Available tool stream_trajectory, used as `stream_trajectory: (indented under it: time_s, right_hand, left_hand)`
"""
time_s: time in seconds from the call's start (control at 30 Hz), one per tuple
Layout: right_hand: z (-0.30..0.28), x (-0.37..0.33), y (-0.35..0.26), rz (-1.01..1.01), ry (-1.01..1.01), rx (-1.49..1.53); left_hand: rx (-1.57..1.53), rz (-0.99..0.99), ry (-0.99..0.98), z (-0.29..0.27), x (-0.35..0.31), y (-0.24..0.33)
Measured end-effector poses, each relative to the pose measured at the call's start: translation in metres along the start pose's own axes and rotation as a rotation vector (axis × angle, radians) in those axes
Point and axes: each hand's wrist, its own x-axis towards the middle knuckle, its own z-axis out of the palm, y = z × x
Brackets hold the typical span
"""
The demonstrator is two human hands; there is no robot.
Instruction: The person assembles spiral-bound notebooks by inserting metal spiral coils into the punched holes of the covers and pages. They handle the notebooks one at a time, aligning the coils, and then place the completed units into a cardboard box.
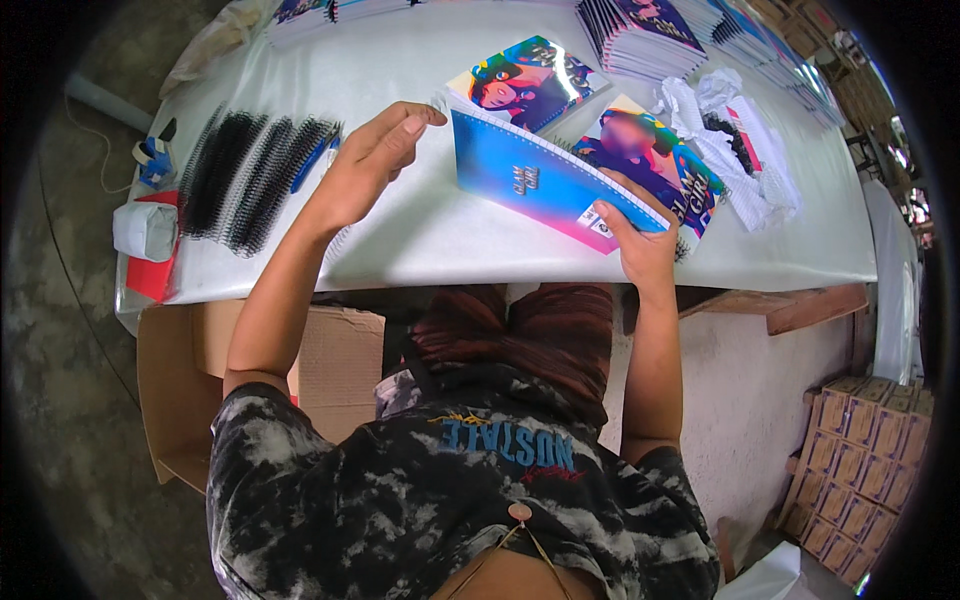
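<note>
My right hand grips a notebook with a blue-to-pink cover by its right end, thumb on the cover. A row of punched holes runs along its upper edge. Beside the notebook's left corner is my left hand, its thumb and fingers pressed together; whatever they hold, if anything, is too small to make out. Behind the held notebook lie an illustrated notebook and a spiral-bound notebook. Black wire spirals lie in a bundle left of my left hand.
On the white table stand notebook stacks at the back. Crumpled white wrapping lies right. At the left edge are a blue tool and a red box. A cardboard box sits below; stacked cartons stand lower right.
</note>
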Motion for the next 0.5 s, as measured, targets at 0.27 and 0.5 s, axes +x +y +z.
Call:
stream_trajectory:
  time_s: [0.27, 0.5]
  right_hand:
    - [0.002, 0.001, 0.0, -0.039, 0.016, -0.01]
    - [0.002, 0.0, 0.001, -0.063, -0.009, -0.052]
  left_hand:
    - [0.353, 0.046, 0.05, 0.004, 0.016, -0.005]
    - [0.174, -0.121, 0.025, 0.003, 0.022, -0.003]
